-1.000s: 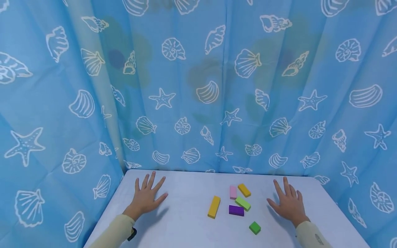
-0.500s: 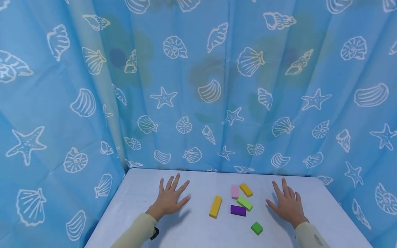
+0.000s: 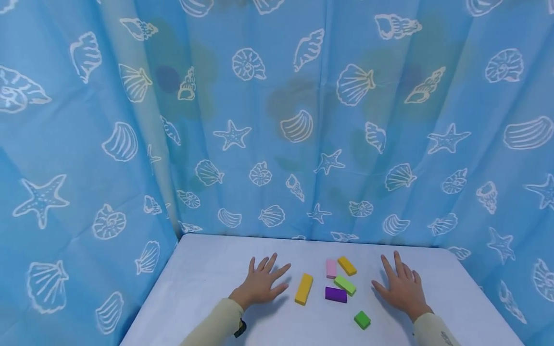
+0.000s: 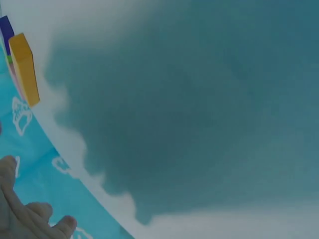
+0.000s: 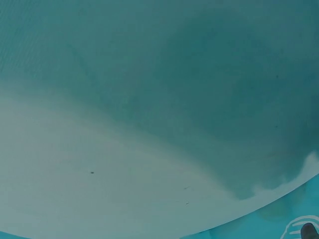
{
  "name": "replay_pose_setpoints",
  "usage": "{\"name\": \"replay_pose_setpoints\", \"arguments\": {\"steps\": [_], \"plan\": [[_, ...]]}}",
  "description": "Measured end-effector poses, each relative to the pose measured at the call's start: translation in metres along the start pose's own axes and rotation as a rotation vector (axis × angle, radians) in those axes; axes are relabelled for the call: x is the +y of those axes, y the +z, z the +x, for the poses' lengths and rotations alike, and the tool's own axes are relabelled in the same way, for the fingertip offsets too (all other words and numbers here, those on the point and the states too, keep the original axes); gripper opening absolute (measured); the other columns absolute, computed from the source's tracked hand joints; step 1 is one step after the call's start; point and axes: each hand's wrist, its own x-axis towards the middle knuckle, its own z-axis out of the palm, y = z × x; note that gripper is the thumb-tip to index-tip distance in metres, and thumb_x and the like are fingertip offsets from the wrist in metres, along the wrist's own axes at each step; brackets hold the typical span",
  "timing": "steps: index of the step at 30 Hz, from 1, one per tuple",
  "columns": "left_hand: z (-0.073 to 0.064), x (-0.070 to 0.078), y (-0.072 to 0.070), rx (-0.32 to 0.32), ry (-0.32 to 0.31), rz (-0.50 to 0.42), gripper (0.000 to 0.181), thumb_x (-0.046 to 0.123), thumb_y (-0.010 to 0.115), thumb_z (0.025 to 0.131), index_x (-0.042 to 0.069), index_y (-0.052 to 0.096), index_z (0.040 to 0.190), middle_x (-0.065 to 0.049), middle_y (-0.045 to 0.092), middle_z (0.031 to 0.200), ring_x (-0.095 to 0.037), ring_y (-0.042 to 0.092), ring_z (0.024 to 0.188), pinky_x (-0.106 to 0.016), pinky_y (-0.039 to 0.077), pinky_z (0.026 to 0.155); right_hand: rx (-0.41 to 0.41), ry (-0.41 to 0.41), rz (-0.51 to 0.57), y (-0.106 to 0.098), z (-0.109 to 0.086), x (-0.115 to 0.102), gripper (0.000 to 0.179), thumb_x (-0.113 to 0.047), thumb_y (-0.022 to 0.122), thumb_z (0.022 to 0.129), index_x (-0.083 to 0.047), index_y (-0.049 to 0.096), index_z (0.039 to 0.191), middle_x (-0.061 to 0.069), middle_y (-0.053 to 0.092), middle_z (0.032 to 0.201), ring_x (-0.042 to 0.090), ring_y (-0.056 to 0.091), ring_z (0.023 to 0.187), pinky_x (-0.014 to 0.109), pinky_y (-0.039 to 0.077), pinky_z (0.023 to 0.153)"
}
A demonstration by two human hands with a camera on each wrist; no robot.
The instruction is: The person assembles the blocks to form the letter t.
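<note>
Left hand (image 3: pixel 259 285): spread, left of purple block (image 3: pixel 335 294); reach presumed.
Right hand (image 3: pixel 403 289): spread, right of it (nothing gripped).
Long yellow block (image 3: pixel 304 289): pinch presumably required.

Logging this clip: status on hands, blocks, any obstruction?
Left hand and right hand both empty. Six blocks lying between them; long yellow block nearest left hand. Nothing visible between those two.

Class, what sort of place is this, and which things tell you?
Probably a curtained-off tabletop set up for handling blocks: a shell-patterned blue curtain surrounds the white table, where small coloured blocks lie between two hands.
</note>
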Motion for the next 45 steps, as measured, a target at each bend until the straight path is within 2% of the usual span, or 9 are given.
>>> {"name": "replay_pose_setpoints", "arguments": {"steps": [4,8,15,20,25,32,38,45], "plan": [[0.013,0.013,0.005,-0.072,0.002,-0.008,0.054,0.057,0.039,0.101,0.045,0.03,0.153,-0.008,0.02,0.166,-0.037,0.024,0.149,-0.07,0.008,0.116,0.006,-0.001,0.004,-0.003,0.0,0.0,0.089,-0.054,0.064,0.087,-0.008,0.028,0.154,0.031,0.008,0.16,0.06,0.027,0.134,0.078,0.018,0.107],[0.017,0.021,0.011,-0.126,0.006,0.012,0.052,0.057,0.037,0.101,0.046,0.031,0.152,-0.003,0.018,0.167,-0.035,0.022,0.151,-0.068,0.009,0.117,0.009,-0.013,0.01,0.0,0.003,-0.005,0.09,-0.056,0.063,0.087,-0.009,0.027,0.155,0.031,0.009,0.16,0.06,0.027,0.135,0.077,0.018,0.107],[0.015,0.034,0.015,-0.179,0.124,-0.01,0.049,0.048,0.037,0.105,0.041,0.033,0.153,0.007,0.021,0.165,-0.029,0.019,0.153,-0.066,0.013,0.118,-0.005,-0.013,-0.012,0.007,0.002,-0.01,0.091,-0.058,0.063,0.086,-0.008,0.029,0.154,0.031,0.012,0.16,0.058,0.028,0.136,0.077,0.021,0.107],[0.019,0.038,0.023,-0.191,0.153,-0.007,0.046,0.044,0.039,0.105,0.043,0.034,0.151,0.018,0.028,0.161,-0.021,0.02,0.153,-0.06,0.019,0.119,-0.002,-0.018,-0.01,0.006,0.001,-0.014,0.09,-0.058,0.063,0.087,-0.008,0.03,0.154,0.031,0.012,0.16,0.058,0.029,0.136,0.077,0.021,0.107],[0.022,0.04,0.029,-0.228,0.106,-0.034,0.046,0.041,0.042,0.105,0.044,0.037,0.15,0.022,0.033,0.157,-0.022,0.026,0.151,-0.059,0.025,0.118,-0.006,-0.032,-0.005,0.006,0.001,-0.02,0.089,-0.057,0.063,0.087,-0.008,0.03,0.154,0.031,0.013,0.16,0.058,0.03,0.135,0.077,0.022,0.106],[0.015,0.042,0.021,-0.237,0.024,-0.04,0.045,0.043,0.045,0.104,0.041,0.041,0.148,0.02,0.035,0.157,-0.026,0.034,0.147,-0.061,0.027,0.116,-0.013,-0.031,0.0,0.004,0.0,-0.027,0.088,-0.055,0.063,0.088,-0.007,0.03,0.154,0.032,0.013,0.159,0.058,0.03,0.135,0.076,0.022,0.107],[0.003,0.036,0.018,-0.248,0.005,-0.045,0.046,0.042,0.045,0.103,0.038,0.042,0.149,0.019,0.036,0.157,-0.027,0.039,0.144,-0.061,0.029,0.115,-0.016,-0.039,0.005,0.004,0.001,-0.03,0.088,-0.054,0.064,0.088,-0.007,0.03,0.154,0.031,0.013,0.16,0.057,0.029,0.136,0.076,0.022,0.107],[-0.012,0.029,0.007,-0.252,-0.002,-0.021,0.046,0.04,0.047,0.103,0.035,0.044,0.148,0.016,0.038,0.157,-0.028,0.042,0.142,-0.062,0.031,0.113,-0.011,-0.051,0.004,0.004,0.003,-0.034,0.087,-0.053,0.064,0.088,-0.007,0.031,0.153,0.032,0.014,0.159,0.058,0.029,0.135,0.076,0.022,0.107]]}}
